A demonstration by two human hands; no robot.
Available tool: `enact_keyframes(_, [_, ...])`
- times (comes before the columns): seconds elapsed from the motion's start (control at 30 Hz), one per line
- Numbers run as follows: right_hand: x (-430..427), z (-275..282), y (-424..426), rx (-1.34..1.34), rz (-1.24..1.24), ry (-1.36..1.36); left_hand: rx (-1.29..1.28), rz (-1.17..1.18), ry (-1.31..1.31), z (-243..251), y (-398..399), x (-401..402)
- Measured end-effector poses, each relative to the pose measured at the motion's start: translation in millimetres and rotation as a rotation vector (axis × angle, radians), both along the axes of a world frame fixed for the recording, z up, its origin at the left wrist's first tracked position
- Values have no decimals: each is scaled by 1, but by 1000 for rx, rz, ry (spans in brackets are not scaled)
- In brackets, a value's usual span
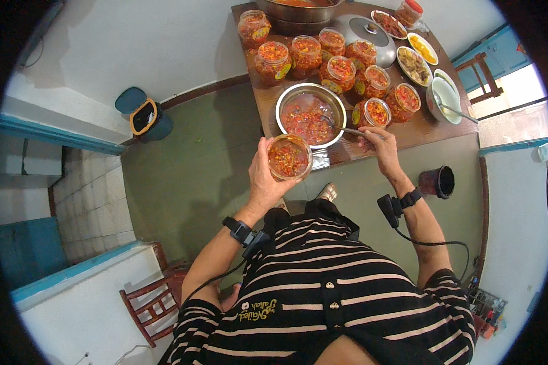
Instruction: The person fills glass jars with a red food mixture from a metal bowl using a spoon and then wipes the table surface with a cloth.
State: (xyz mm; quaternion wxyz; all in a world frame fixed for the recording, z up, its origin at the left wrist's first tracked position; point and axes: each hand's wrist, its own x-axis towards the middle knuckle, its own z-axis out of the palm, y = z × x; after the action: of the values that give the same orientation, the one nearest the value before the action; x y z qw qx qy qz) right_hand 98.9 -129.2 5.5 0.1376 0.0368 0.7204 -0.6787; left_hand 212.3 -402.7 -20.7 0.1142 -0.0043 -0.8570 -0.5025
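Note:
My left hand [266, 171] grips an open clear jar [289, 157] with chopped red chili sauce in it, close to the near rim of a steel bowl. That steel bowl [281, 130] stands at the wooden table's near edge and holds more of the chopped chili in liquid. My right hand [378, 142] is closed around the handle of a metal spoon [352, 131], whose head rests in the bowl's chili. Several filled jars without lids, one of them a jar [376, 113] just right of the bowl, crowd the table behind and beside it.
On the table [438, 128] are a large metal pot [297, 20], a pan lid [370, 39], plates of food [413, 66] and a white bowl [443, 100] with a spoon. A small bucket [437, 181], a bin [157, 125] and a wooden chair [153, 310] stand on the floor.

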Motion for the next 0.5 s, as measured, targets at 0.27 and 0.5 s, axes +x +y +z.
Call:
enact_keyframes(0.27, [3, -17, -6, -205, -113, -165, 4, -3, -10, 1, 1, 0])
enact_keyframes(0.5, [0, -18, -5, -359, -235, -289, -6, 7, -7, 1, 1, 0])
